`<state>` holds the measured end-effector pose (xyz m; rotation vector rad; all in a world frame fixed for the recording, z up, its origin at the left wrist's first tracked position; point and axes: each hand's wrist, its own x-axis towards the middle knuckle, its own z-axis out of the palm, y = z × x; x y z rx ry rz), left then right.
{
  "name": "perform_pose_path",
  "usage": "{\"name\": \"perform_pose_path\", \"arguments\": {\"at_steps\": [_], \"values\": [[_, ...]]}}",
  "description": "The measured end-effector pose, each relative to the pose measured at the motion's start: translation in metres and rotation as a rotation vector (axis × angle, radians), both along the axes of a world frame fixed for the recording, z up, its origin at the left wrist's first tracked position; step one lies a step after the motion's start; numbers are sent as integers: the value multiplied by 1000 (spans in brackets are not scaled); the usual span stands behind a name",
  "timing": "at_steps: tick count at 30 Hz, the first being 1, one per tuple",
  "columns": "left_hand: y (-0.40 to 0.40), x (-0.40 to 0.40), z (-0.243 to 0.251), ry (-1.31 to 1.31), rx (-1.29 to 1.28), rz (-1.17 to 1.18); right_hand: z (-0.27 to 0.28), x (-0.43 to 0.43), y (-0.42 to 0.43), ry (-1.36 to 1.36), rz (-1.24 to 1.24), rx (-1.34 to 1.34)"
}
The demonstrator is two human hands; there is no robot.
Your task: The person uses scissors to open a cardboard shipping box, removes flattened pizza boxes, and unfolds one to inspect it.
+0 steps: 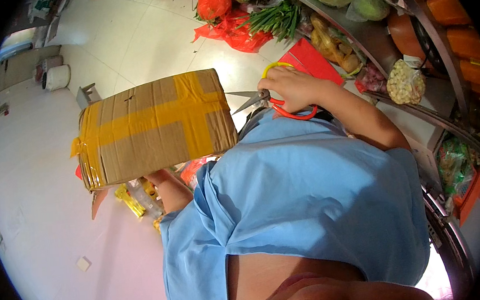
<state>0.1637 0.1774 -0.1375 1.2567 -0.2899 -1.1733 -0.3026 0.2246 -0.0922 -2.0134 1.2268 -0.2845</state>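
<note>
A cardboard box (149,148), closed with yellow packing tape, is held in front of my body at the left. My left hand (153,176) goes beneath its near side and holds it from below; the fingers are hidden under the box. In my right hand (292,86) is a pair of scissors (264,94) with one yellow and one red handle loop. The spread blades point left at the box's right end, close to it. A loose tape end (75,147) sticks out from the box's left end.
Bagged produce hangs over a metal shelf (362,34) on the right. Red plastic bags (230,28) and long green vegetables (278,20) rest on the tiled floor (129,32) ahead. A white wall (35,187) runs along the left, with a white bucket (57,77) farther off.
</note>
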Motion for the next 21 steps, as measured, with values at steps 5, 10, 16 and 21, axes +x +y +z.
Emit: {"name": "perform_pose_path", "arguments": {"at_steps": [5, 10, 16, 21], "values": [[8, 2, 5, -10, 3, 21, -5, -4, 1, -7, 13, -68], [16, 0, 7, -12, 8, 38, 4, -2, 4, 27, -17, -74], [23, 0, 10, -22, 23, 68, 0, -1, 5, -10, -15, -32], [26, -3, 10, -21, 30, 83, -4, -3, 4, -159, -7, -22]]}}
